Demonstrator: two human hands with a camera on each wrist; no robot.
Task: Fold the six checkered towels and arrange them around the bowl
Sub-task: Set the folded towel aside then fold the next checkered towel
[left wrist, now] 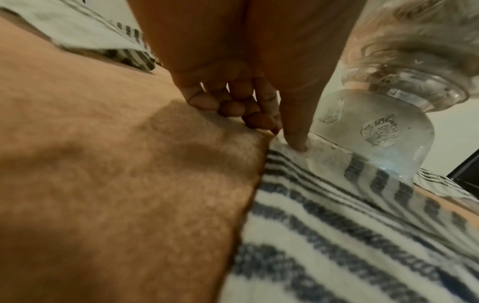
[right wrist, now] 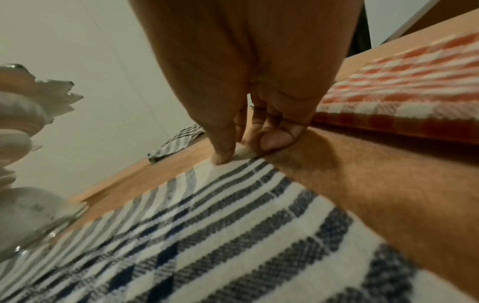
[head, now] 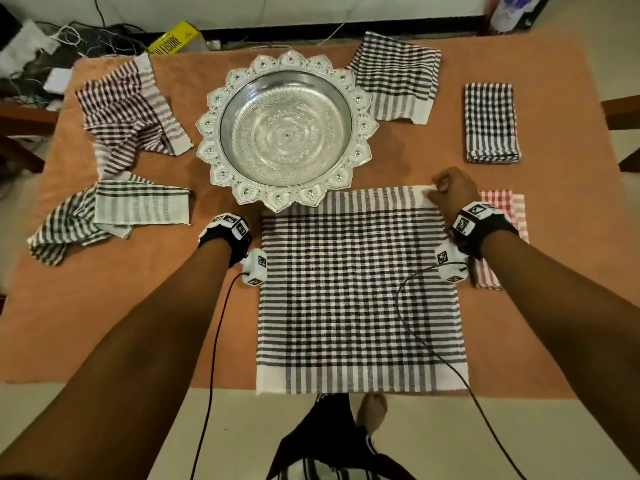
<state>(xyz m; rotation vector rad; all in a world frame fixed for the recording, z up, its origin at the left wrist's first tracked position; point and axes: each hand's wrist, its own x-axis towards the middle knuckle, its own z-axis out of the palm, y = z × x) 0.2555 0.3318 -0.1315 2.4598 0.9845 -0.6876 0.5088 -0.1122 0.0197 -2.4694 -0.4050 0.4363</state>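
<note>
A black checked towel (head: 360, 289) lies flat on the worktop (head: 138, 306); right hand (head: 450, 188) fingers (right wrist: 274, 139) pinch its far right corner; left hand (left wrist: 246, 92) fingers (left wrist: 259, 121) pinch its far left corner, just beside the silver bowl (head: 287, 129).

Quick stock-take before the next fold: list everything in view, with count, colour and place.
Ornate silver metal bowl: one, table centre.
Spread black-and-white checkered towel: one, flat, near edge, by the bowl's foot.
Folded black-and-white towel: one, far right.
Half-folded black-and-white towel: one, right of bowl.
Crumpled maroon-striped towel: one, left.
Crumpled grey-striped towel: one, near left.
Folded red-checkered towel: one, beside right wrist.
Orange table cover: one.
Left hand: pinches spread towel's far-left corner.
Right hand: pinches far-right corner.
</note>
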